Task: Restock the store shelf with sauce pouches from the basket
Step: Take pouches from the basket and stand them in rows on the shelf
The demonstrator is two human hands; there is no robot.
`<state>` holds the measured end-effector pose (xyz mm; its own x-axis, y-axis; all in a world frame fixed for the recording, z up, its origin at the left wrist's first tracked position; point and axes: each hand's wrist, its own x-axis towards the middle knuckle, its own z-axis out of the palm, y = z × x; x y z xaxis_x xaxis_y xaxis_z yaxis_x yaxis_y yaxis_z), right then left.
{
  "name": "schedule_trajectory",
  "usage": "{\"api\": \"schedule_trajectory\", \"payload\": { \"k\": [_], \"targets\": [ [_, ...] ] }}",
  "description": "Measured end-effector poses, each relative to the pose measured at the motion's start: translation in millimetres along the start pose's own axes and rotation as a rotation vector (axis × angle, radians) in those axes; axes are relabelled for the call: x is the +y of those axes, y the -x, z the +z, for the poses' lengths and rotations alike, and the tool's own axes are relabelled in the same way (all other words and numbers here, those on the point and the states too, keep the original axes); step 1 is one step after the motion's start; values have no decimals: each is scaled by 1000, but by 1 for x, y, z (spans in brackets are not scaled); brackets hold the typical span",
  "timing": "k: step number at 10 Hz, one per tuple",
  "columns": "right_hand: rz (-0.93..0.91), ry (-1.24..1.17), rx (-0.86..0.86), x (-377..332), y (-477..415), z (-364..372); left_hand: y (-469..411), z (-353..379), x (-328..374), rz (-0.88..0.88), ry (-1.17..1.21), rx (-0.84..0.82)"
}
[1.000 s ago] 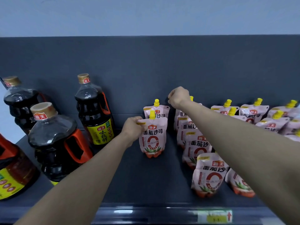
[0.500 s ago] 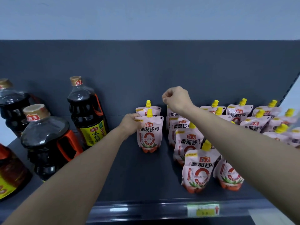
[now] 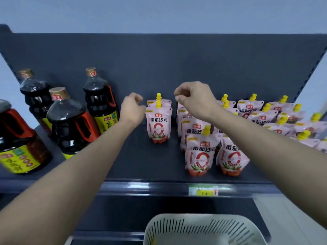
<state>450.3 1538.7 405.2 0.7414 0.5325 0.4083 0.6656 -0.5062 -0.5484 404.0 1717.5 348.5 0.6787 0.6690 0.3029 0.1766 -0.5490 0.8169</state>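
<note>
Pink sauce pouches with yellow caps stand upright on the dark shelf [image 3: 141, 165]. One pouch [image 3: 158, 124] stands in the middle with a second right behind it. My left hand [image 3: 131, 108] hovers just left of that pouch, fingers curled, holding nothing. My right hand [image 3: 193, 98] is raised above the row of pouches [image 3: 198, 152] to the right, fingers loosely closed and empty. A white slotted basket [image 3: 203, 228] sits below at the bottom edge; its inside looks empty where visible.
Several dark soy sauce bottles [image 3: 99, 103] with red handles stand at the left of the shelf. More pouches [image 3: 276, 117] crowd the right side. A yellow price tag [image 3: 203, 190] sits on the shelf's front rail.
My left hand has let go of the middle pouch and drawn back slightly. My right hand has lifted off the pouch row. The view tilted down, bringing the basket into sight.
</note>
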Motion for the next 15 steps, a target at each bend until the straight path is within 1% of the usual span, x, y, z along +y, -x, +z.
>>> {"api": "schedule_trajectory", "payload": {
  "k": [1,2,3,4,5,6,7,8,9,10,11,12,13,14,15],
  "targets": [
    [-78,-14,-33,-9,36,-10,37,-11,12,76,15,-63],
    [-160,56,-82,-8,77,-9,82,-17,13,105,13,-228],
    [-175,123,-208,8,121,4,127,-11,-3,78,-81,-387],
    [-169,207,-375,37,162,24,171,6,-27,51,-211,-553],
    [-85,262,-491,64,200,48,216,24,-53,4,-315,-799],
    [66,255,-603,83,234,75,254,46,-86,-64,-446,-975],
    [180,273,-732,101,270,102,284,62,-120,-186,-595,-1026],
    [256,309,-845,120,303,118,311,74,-149,-368,-576,-1040],
    [342,296,-918,141,326,123,327,86,-170,-474,-563,-986],
    [455,235,-967,160,339,125,334,101,-185,-492,-609,-972],
    [510,235,-1030,181,349,122,342,120,-198,-561,-576,-868],
    [536,298,-1132,207,358,113,346,142,-203,-652,-479,-650],
    [493,426,-1343,224,363,94,348,157,-200,-728,-416,-655],
    [412,527,-1557,228,367,81,354,168,-194,-786,-500,-807],
    [336,577,-1677,226,367,81,355,177,-207,-753,-591,-882]
  ]
}}
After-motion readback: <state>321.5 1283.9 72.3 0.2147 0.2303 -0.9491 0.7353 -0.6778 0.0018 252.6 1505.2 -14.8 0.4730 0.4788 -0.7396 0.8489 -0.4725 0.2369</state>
